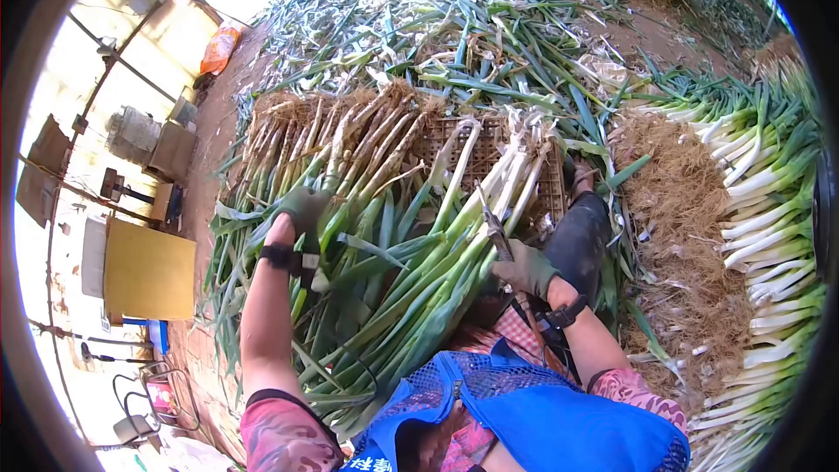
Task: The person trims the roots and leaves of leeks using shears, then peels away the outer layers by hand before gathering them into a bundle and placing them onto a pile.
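Head view: gloved left hand (306, 208) rests among the root-on leeks (336, 140) piled left of the lattice crate (489, 135), its finger closure impossible to tell. Gloved right hand (524, 268) has its fingers clamped around a dark metal tool (496, 232), beside stripped leeks (516, 170) laid across the crate's right part. The step looks like stripping; the next move seems to call for separating one root-on stalk cleanly. Room is tight at the crate's right edge, where a leg (581, 240) sits near; bare ground (194, 245) lies beyond the pile's left side.
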{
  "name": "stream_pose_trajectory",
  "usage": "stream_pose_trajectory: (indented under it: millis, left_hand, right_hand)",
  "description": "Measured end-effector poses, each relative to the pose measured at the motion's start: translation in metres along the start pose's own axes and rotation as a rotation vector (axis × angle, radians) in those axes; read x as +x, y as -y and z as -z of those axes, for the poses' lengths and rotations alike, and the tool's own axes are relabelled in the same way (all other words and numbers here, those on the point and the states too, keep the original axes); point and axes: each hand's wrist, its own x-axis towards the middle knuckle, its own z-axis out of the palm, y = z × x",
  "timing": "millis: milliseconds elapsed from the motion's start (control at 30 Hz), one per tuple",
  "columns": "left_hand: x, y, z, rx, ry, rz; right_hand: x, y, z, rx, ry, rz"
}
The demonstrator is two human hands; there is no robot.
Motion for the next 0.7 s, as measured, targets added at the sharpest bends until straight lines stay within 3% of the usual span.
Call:
stream_pose_trajectory:
  millis: [100,167,200,267,300,367,467,500,567,633,700]
  left_hand:
    - [-0.046,-0.037,-0.002,-0.363,0.201,-0.051]
    - [-0.076,-0.068,-0.016,-0.521,0.355,0.033]
    - [-0.071,-0.065,-0.037,-0.529,0.409,-0.03]
    - [-0.018,-0.051,-0.102,-0.008,0.279,-0.139]
    - [-0.018,-0.063,-0.122,0.065,0.05,-0.11]
    - [-0.015,-0.09,-0.13,0.067,0.054,-0.006]
    - [-0.017,-0.106,-0.127,0.117,0.022,-0.064]
    - [-0.03,-0.115,-0.115,0.067,0.053,-0.11]
    - [-0.08,-0.147,-0.075,-0.34,0.296,-0.027]
    - [-0.072,-0.135,-0.103,-0.618,0.334,-0.119]
    - [-0.064,-0.131,-0.146,-0.748,0.341,-0.164]
  right_hand:
    - [0.001,-0.001,0.004,0.056,0.054,-0.041]
    - [0.007,-0.007,-0.001,0.069,0.03,-0.017]
    - [0.009,-0.005,-0.001,0.067,0.016,-0.018]
    - [0.007,-0.002,-0.004,0.07,-0.003,-0.013]
    - [0.005,-0.002,-0.005,0.074,-0.01,-0.008]
    - [0.002,-0.002,-0.005,0.078,-0.031,-0.001]
    - [-0.03,0.012,0.004,0.15,0.012,0.047]
    - [-0.042,0.015,0.004,0.166,0.019,0.076]
    - [-0.07,0.019,0.002,0.239,0.068,0.165]
    - [-0.079,0.013,-0.009,0.273,0.092,0.217]
    - [-0.079,0.022,-0.002,0.373,0.269,-0.169]
